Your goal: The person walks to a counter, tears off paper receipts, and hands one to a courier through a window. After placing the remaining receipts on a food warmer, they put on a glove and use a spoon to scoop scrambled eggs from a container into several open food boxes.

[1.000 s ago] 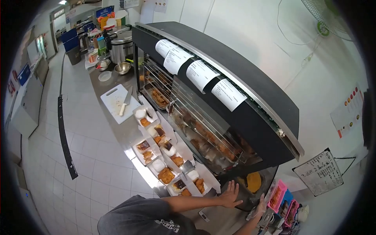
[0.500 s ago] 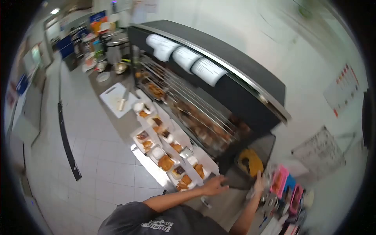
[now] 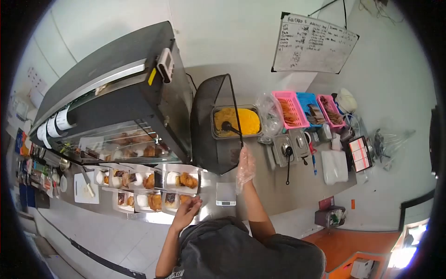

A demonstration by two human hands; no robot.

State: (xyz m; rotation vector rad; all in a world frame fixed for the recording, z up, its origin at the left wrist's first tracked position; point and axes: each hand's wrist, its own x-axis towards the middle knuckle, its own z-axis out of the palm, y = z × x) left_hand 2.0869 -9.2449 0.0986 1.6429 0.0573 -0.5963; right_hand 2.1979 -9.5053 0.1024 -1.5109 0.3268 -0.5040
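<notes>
My right hand (image 3: pixel 246 167), in a clear plastic glove, is closed at the near right corner of a black mesh food cover (image 3: pixel 211 135). The cover stands tilted up beside a metal tray (image 3: pixel 239 136) of yellow and brownish food, with a black ladle (image 3: pixel 227 126) in it. Bare and loosely open, my left hand (image 3: pixel 187 215) hovers by the front row of white food boxes, nearest a box (image 3: pixel 175 202) with fried pieces. A small digital scale (image 3: pixel 226 194) lies between my hands. Another box (image 3: pixel 183 180) holds rice and fried chicken.
A glass display warmer (image 3: pixel 116 111) stands at the left. To the right are pink (image 3: pixel 290 109) and blue (image 3: pixel 310 109) baskets, lidded metal containers (image 3: pixel 284 149) and a stack of white bags (image 3: pixel 335 166). A cutting board (image 3: pixel 87 188) with a knife lies far left.
My view has swung right, bringing the baskets and whiteboard into full sight. My right hand stays at the cover's edge; my left hand is now by the front boxes.
</notes>
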